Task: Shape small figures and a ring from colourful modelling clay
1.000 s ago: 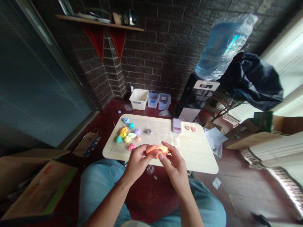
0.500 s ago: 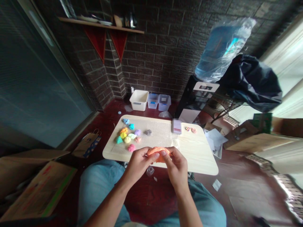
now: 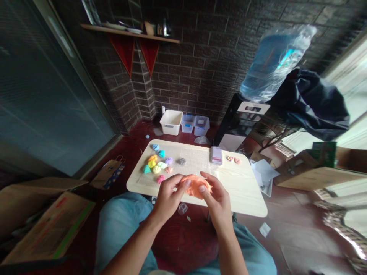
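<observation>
Nearby, a pixelated card [image 3: 217, 155] lies past the clay [image 3: 195, 186].

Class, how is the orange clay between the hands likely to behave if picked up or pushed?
The orange clay looks soft and floppy, since it curves against the fingertips of the left hand. It is probably light, held by fingertips alone. Flattened like this, it seems unlikely to roll.

"Can anything be read here?"
"No, nothing. The pale card [image 3: 217, 155] on the table [image 3: 243, 198] is pixelated."
"And the big water bottle [image 3: 272, 65]?"
"Its teal label [image 3: 283, 53] is blurred behind creased plastic."
"The bins?"
"The white bin [image 3: 171, 122] has a small tag [image 3: 169, 125], too small to read. The cardboard box [image 3: 48, 229] shows only red marks and a green stripe."
</observation>
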A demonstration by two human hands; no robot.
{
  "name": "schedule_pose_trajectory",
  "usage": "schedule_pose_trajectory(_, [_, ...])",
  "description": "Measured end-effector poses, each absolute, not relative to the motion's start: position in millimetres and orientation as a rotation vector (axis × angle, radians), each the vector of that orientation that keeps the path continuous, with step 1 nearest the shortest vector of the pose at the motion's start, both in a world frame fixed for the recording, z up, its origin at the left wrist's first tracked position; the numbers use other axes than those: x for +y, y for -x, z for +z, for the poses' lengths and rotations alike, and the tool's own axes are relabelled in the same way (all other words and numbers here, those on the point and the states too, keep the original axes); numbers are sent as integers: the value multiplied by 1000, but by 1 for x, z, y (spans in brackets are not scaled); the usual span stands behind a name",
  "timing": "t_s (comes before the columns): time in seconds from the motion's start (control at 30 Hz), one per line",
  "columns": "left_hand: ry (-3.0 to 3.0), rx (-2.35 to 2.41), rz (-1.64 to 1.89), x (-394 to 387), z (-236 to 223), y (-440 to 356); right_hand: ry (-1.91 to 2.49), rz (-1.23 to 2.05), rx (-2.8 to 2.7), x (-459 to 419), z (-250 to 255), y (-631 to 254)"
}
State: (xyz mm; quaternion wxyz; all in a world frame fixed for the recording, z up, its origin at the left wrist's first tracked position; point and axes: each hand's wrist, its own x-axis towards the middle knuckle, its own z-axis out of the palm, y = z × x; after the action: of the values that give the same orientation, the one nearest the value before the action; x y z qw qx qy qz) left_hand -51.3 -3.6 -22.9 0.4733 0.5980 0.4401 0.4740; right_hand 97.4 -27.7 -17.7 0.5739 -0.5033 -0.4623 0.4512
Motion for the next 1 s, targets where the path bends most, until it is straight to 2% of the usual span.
schedule_pose_trajectory(0.13, [-1525,1117,1178,-3,-21,49,1197,1192,-1123,-27,-15,-96])
schedule_pose_trajectory(0.37, [-1621,1143,1086,-6,-15,44,1310,1043,-1211,-31,-15,-100])
schedule_pose_trajectory(0.63, [-1640,1050,1139,-5,-12,40,1349,943,-1243,-32,-17,-105])
schedule_pose_trajectory(1.0, [-1688,1184,1264,1,-14,42,1302,1123,-1290,-30,-18,-103])
